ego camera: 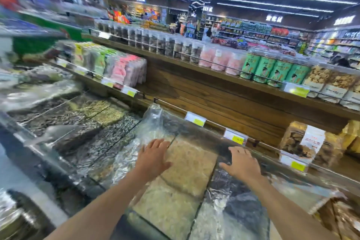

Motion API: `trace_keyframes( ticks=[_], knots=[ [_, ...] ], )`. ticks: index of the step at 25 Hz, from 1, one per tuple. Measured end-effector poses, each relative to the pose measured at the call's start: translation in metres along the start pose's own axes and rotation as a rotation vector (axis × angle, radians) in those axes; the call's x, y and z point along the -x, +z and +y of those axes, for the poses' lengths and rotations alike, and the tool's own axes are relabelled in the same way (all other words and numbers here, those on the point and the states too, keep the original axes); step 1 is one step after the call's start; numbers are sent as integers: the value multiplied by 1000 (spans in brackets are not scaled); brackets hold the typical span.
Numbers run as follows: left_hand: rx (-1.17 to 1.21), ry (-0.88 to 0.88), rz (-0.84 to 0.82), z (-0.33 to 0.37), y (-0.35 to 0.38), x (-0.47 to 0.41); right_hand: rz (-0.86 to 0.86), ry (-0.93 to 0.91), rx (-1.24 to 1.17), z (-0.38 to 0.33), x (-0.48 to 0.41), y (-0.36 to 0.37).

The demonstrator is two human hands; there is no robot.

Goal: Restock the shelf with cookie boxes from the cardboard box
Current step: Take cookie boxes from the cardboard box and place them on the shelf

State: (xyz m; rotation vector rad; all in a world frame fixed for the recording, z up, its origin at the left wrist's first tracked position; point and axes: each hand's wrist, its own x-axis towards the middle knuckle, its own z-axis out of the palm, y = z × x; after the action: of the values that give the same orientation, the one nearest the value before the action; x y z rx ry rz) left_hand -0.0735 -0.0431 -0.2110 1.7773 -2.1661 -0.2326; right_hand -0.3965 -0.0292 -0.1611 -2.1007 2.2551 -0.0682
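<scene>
My left hand [153,157] and my right hand [242,162] reach forward side by side, fingers straight, holding nothing. Both hover over the clear-lidded bulk bins [187,169] in front of the wooden shelf [210,91]. The middle stretch of the lower shelf behind them is bare wood. Clear cookie boxes [303,142] with white labels stand on that lower shelf at the right. No cardboard box is in view. The picture is blurred by motion.
Pink and green packets [116,66] fill the lower shelf at left. Jars, pink tubs and green canisters [272,70] line the upper shelf. Yellow price tags [235,136] hang on the shelf rail. A metal scoop [52,134] lies in a left bin. Store aisles stretch behind.
</scene>
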Motion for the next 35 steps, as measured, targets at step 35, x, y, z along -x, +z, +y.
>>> trace_keyframes(
  ticks=[35],
  knots=[
    [25, -1013, -170, -652, -107, 350, -451, -1057, 30, -845, 30, 261]
  ],
)
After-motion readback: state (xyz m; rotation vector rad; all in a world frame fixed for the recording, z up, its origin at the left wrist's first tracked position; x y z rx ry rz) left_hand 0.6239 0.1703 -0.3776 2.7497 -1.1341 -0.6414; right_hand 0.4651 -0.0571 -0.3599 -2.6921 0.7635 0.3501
